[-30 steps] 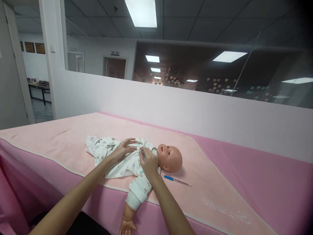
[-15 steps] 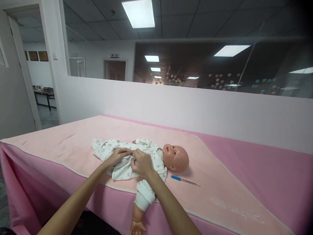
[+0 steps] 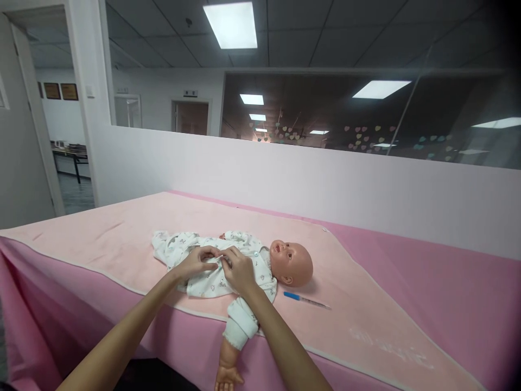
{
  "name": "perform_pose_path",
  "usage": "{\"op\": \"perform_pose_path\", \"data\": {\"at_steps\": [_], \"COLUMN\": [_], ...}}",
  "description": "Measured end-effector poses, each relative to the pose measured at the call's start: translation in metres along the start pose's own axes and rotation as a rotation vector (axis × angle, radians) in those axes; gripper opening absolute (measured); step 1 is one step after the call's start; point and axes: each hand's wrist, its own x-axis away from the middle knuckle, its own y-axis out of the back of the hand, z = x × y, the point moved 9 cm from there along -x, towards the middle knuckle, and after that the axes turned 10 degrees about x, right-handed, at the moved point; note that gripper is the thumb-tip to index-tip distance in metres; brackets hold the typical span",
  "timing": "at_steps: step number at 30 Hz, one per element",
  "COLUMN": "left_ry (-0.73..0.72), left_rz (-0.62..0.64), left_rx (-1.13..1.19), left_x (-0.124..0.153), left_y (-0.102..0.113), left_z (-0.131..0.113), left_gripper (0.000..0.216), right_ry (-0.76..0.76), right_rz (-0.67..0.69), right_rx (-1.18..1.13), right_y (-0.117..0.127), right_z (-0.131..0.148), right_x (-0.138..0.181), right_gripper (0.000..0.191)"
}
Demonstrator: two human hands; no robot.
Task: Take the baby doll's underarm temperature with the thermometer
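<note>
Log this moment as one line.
Left hand: at garment front; right hand: at garment front; doll: on back; blue-ended stick: beside doll

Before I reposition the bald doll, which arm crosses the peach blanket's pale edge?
The near white-sleeved arm; the far white-sleeved arm lies wholly on the peach blanket.

We see smooth, faintly glossy plastic on the doll's head [image 3: 292,265]; creased, matt cloth clothes [image 3: 207,284]; a matt fabric sheet [image 3: 350,298].

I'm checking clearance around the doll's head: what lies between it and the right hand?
In the head view, part of the white printed garment, with a round fastener, lies between the right hand and the doll's head.
</note>
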Motion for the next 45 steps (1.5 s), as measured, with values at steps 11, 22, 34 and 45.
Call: {"op": "perform_pose_path", "data": {"at_steps": [11, 22, 34, 45], "left_ry": [-0.077, -0.045, -0.059, -0.069], "left_rz": [-0.078, -0.068, -0.068, -0.088], "left_rx": [-0.323, -0.102, -0.128, -0.180], "left_x": [-0.002, -0.003, -0.002, -0.002], "left_y": [-0.002, 0.003, 0.003, 0.003], "left_z": [-0.006, 0.006, 0.002, 0.001], "left_gripper": [0.025, 0.017, 0.014, 0.011], "right_ry": [-0.002, -0.026, -0.052, -0.059], "right_rz": [0.008, 0.012, 0.025, 0.044], "right_rx": [0.024, 0.042, 0.087, 0.073], "right_y": [-0.001, -0.003, -0.003, -0.004], "right_z": [0.000, -0.002, -0.002, -0.002], "right_x": [0.000, 0.000, 0.000, 0.000], "right_gripper": [0.019, 0.019, 0.017, 0.017]}}
